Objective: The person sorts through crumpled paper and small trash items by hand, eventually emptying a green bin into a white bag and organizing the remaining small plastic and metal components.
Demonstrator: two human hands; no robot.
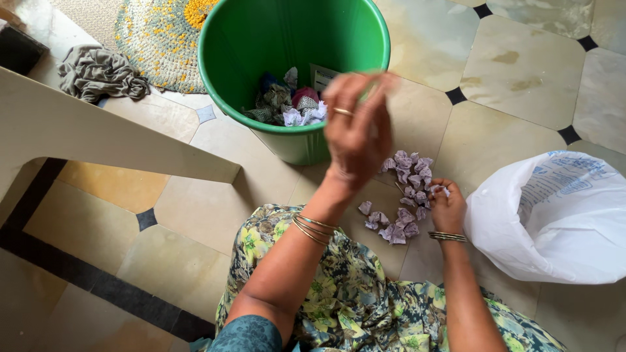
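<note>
Evidently the crumpled lilac scraps (404,195) look light and soft, best pinched at any fold. The right hand (447,207) pinches one on the floor; the left hand (355,127), raised before the green bucket (222,58), is blurred, so its grip cannot be told.

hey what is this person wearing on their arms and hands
Left hand: a gold ring on one finger, thin gold bangles at the wrist, a teal sleeve on the upper arm. Right hand: thin gold bangles too. Forearms bare.

A grey cloth (101,73) is being left crumpled beside a woven rug (160,36) (yellow at its middle) on the tiled floor (515,72). A pale table edge (98,140) is being seen at the left.
</note>
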